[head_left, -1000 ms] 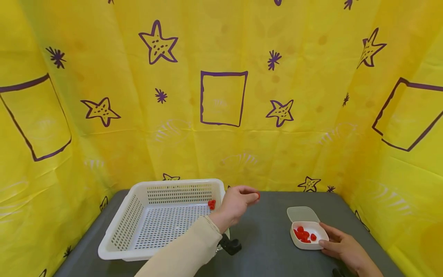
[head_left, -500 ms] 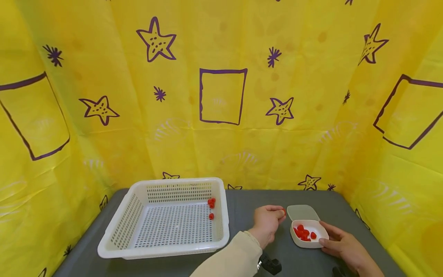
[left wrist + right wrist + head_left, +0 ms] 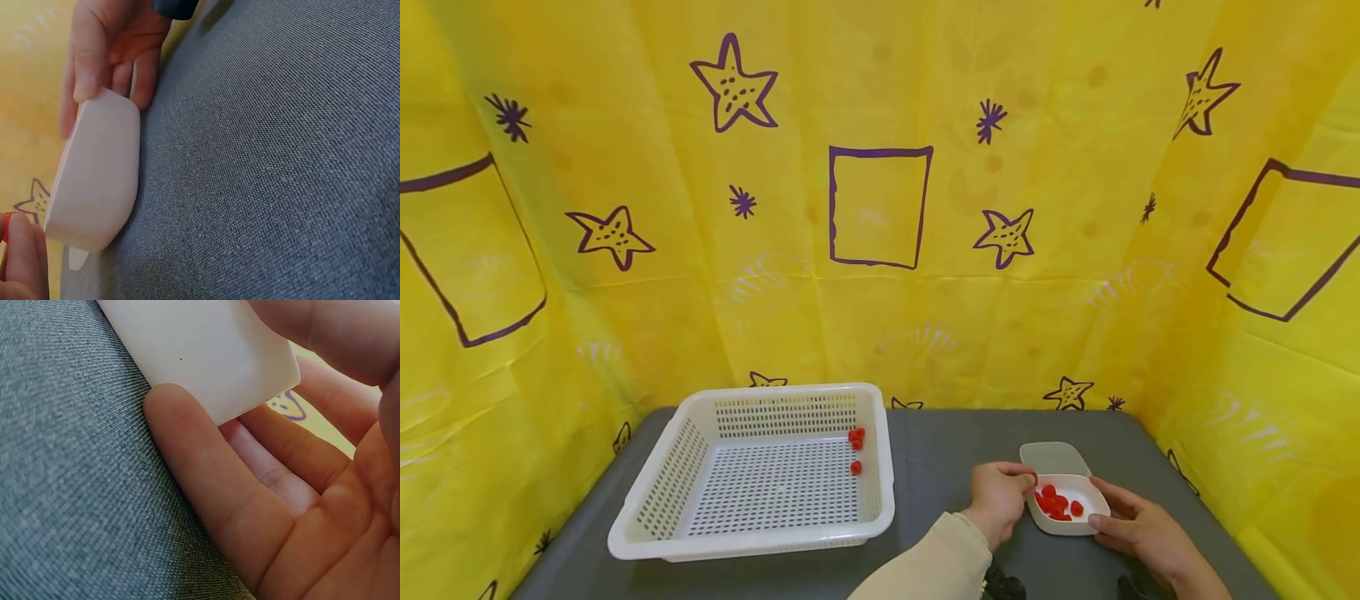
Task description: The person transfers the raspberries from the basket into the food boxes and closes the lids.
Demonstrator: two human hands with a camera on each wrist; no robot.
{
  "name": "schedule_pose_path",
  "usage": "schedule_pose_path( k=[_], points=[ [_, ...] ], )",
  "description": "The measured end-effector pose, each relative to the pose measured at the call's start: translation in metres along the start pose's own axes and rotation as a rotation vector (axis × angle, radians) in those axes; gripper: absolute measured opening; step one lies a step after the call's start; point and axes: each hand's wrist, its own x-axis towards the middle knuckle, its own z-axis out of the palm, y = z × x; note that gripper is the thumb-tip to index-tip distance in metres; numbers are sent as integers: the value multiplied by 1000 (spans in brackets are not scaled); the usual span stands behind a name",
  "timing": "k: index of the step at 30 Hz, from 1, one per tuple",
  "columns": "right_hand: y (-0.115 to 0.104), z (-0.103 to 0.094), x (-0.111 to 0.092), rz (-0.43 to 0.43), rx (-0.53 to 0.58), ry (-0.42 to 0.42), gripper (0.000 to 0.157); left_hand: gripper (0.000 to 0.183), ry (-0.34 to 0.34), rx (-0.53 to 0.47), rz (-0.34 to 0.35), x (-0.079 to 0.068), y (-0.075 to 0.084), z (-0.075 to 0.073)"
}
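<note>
My left hand pinches a small red raspberry between thumb and fingertips, at the left rim of a small white lidded box. Several raspberries lie inside that box, mostly toward its left side. Its translucent lid is folded back behind it. My right hand grips the box at its right end; in the right wrist view one finger lies along the box's lower edge. Three or so more raspberries sit along the right side of a large white slotted basket.
The basket stands on the left of the grey cloth-covered table. Yellow curtains with purple drawings enclose the back and both sides. A dark wrist-worn device is on the left wrist.
My left hand has moved right, from over the basket's right edge to the small box, carrying a raspberry. The right hand has kept its hold on the box.
</note>
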Motion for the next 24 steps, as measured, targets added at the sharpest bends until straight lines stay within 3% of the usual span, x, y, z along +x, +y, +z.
schedule_pose_path(
  k=[12, 24],
  points=[
    [-2, 2, -3, -14, -16, 7, 81, 15, -23, 99, 40, -1, -1, 3],
    [0, 2, -2, -19, -13, 19, 81, 24, -87, 30, -14, -2, 8, 5]
  ],
)
